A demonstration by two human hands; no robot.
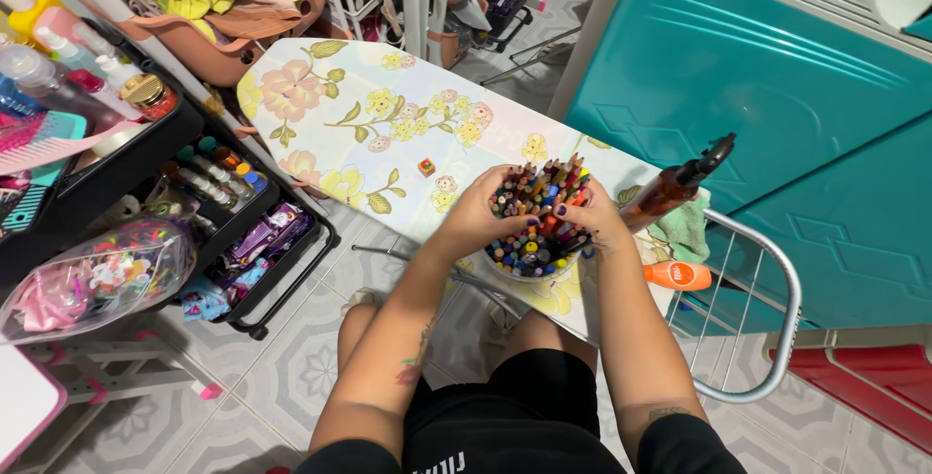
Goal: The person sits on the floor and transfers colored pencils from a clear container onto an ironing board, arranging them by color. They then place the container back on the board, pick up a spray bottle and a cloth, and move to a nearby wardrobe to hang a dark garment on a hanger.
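Observation:
A round white cup (532, 271) packed with several coloured pencils (540, 212) stands on the near end of a floral ironing board (369, 120). My left hand (473, 217) wraps the cup's left side and its fingers touch the pencils. My right hand (595, 219) cups the right side, fingertips resting among the pencil ends. Both hands close around the bundle. A tiny multicoloured cube (426, 167) lies on the board, left of the cup.
An amber spray bottle (675, 186) and a green cloth (685, 228) lie right of the cup, above an orange object (677, 275). A black trolley (194, 193) with bottles and small items stands at left. A laundry basket (223, 18) sits behind. Teal door (777, 96) at right.

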